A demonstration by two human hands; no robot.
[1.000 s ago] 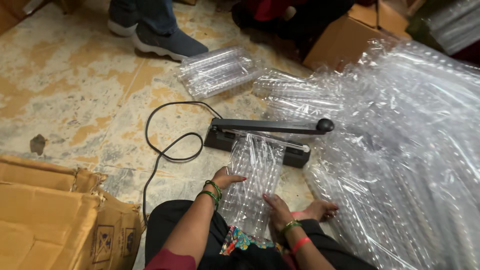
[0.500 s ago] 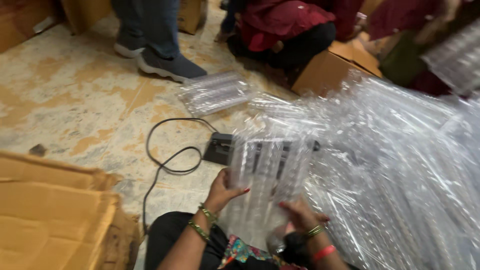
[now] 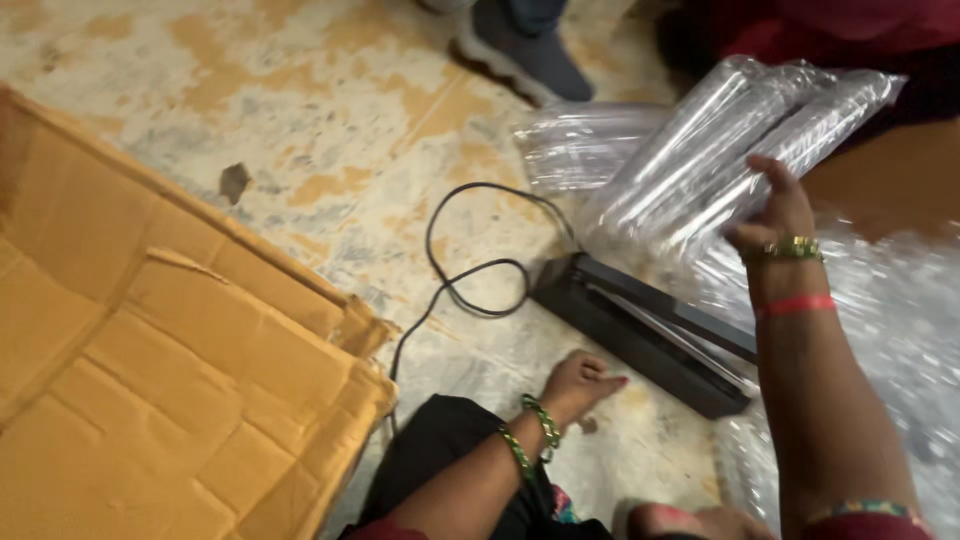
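Head view is showing the right hand (image 3: 778,215) raised and gripping a clear plastic sleeve of stacked cups (image 3: 730,150), fingers curled around its near end and clamped on it. The sleeve's long axis is running from the hand up and away toward the upper right, tilted rather than level, and its far end is reaching over toward another person's dark red clothing (image 3: 860,30). The left hand (image 3: 580,385) is resting low on the floor, fingers loosely apart and pressed down, holding nothing; it is lying well apart from the held sleeve, so the right hand is plainly the nearer one. Between the two hands a black heat sealer (image 3: 650,330) is lying on the floor, its bar pointing down and to the right, with a black cord (image 3: 460,270) looping off to the left. More clear sleeves (image 3: 580,145) are lying just behind the held one, and a heap of clear wrapping (image 3: 900,330) is spreading on the right. A flattened cardboard box (image 3: 170,360) is filling the left side, and someone's grey shoe (image 3: 530,55) is standing at the top
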